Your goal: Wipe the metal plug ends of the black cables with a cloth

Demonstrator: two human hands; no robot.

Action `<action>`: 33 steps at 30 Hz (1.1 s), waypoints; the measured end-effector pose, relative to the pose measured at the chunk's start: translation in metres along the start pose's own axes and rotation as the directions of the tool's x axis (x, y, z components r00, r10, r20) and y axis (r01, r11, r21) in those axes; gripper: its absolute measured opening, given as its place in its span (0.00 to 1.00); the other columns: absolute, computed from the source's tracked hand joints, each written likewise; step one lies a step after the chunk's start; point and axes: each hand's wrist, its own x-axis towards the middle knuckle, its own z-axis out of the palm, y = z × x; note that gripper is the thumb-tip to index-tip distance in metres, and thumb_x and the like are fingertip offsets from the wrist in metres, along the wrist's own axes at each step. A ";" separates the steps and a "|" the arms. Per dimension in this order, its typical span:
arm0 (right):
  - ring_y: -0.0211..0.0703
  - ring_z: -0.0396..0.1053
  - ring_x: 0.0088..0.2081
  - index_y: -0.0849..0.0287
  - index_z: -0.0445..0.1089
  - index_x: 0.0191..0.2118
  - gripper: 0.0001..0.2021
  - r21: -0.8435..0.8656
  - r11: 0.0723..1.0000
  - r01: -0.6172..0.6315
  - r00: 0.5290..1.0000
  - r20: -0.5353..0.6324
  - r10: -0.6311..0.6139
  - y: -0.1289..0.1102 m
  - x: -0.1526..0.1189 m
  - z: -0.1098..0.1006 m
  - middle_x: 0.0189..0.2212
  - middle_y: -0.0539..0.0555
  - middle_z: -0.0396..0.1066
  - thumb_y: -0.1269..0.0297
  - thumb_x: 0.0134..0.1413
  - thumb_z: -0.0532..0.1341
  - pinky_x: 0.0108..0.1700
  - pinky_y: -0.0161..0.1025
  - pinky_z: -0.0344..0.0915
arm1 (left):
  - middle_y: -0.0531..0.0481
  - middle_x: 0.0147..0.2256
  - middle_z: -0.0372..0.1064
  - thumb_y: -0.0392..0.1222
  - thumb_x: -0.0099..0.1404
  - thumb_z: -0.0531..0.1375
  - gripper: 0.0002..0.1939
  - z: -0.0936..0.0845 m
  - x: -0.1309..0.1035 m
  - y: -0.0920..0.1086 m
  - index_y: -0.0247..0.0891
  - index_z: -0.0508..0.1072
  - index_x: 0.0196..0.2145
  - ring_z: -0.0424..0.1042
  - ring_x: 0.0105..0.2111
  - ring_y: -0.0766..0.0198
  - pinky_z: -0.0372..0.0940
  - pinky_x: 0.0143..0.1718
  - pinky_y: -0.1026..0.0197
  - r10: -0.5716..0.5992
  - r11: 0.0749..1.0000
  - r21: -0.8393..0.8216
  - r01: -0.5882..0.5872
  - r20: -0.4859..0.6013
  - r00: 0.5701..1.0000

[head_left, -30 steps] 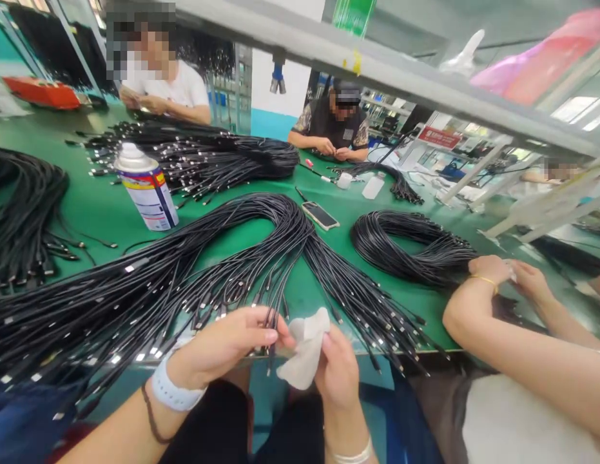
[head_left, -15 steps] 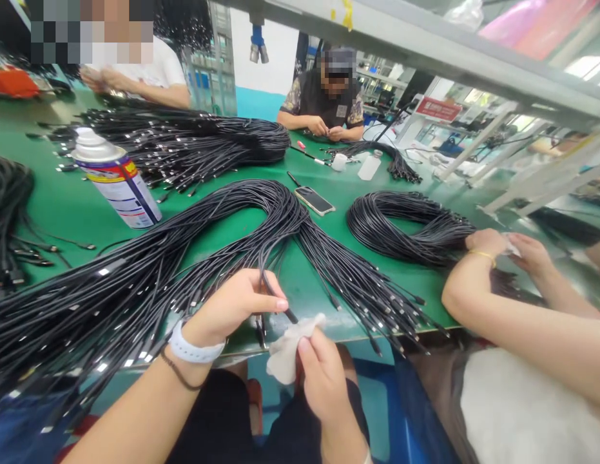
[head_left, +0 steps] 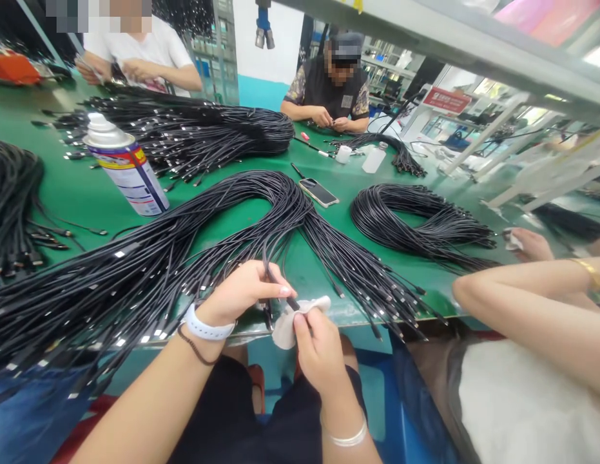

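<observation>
Near the table's front edge, my left hand (head_left: 254, 287) pinches a black cable (head_left: 268, 258) close to its end. The cable's dark connector (head_left: 292, 303) pokes out past my thumb and meets a white cloth (head_left: 286, 327). My right hand (head_left: 319, 341) grips that cloth between thumb and fingers, just below the connector. Whether the cloth wraps the connector's far side is hidden. A large bundle of black cables (head_left: 222, 200) lies curved behind my hands, its connector ends fanned to both sides.
A spray can (head_left: 128, 167) stands left on the green table (head_left: 329, 235). Beyond the bundle lie a phone (head_left: 319, 192), small bottles (head_left: 374, 158) and another cable pile (head_left: 232, 129). A coiled bundle (head_left: 401, 219) sits right, by a co-worker's arm (head_left: 522, 296). Two people work opposite.
The connector and the cloth have come together, with my right hand nearer my left. The co-worker on the right has drawn one hand back from the coiled bundle. The view has shifted slightly.
</observation>
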 end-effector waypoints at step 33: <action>0.34 0.50 0.17 0.56 0.55 0.20 0.19 0.575 0.749 -0.329 0.944 0.169 0.284 -0.024 0.022 0.022 0.14 0.45 0.53 0.54 0.59 0.52 0.21 0.32 0.50 | 0.56 0.21 0.58 0.52 0.61 0.59 0.19 0.009 0.001 0.000 0.36 0.64 0.21 0.57 0.24 0.68 0.53 0.27 0.65 0.055 0.997 0.049 -0.057 0.025 0.998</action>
